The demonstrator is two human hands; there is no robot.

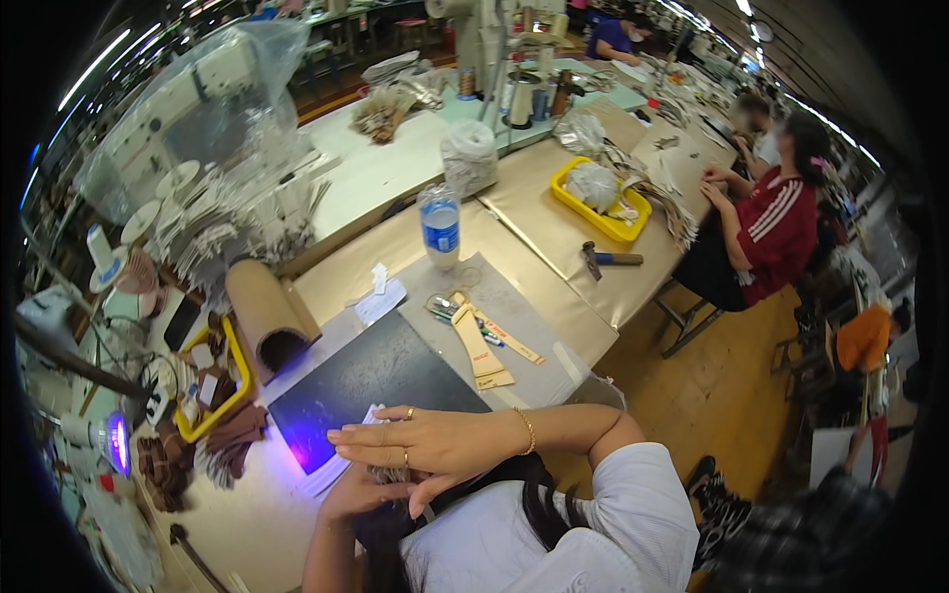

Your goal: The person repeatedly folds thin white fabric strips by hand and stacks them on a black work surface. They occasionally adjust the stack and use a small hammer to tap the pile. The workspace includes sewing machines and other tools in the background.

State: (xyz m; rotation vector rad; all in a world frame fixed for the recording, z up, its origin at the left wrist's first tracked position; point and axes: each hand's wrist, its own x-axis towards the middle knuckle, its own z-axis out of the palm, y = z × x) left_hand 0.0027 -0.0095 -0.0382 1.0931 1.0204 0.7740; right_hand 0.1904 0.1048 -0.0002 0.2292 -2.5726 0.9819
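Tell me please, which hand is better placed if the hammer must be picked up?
Probably the right hand: its fingers are stretched out and it is nearer the hammer. The left hand is partly covered by it and farther away.

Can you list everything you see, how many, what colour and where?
bottle: one, clear, blue label, centre
hammer: one, blue handle, right of bottle
trays: two, yellow, back right and left
tube: one, brown, left
flat board: one, dark, near middle
flat pieces: at least two, cream, right of board
pens: a few, mixed, among those pieces
lamp: one, glowing purple, far left
bundles: several, brown, by left tray
covered machine: one, pale, in plastic, back left
people: at least four, varied clothes, right and back
other clutter: many, mixed colours, all around
left hand: one, bare, partly beneath right hand
right hand: one, bare, over left
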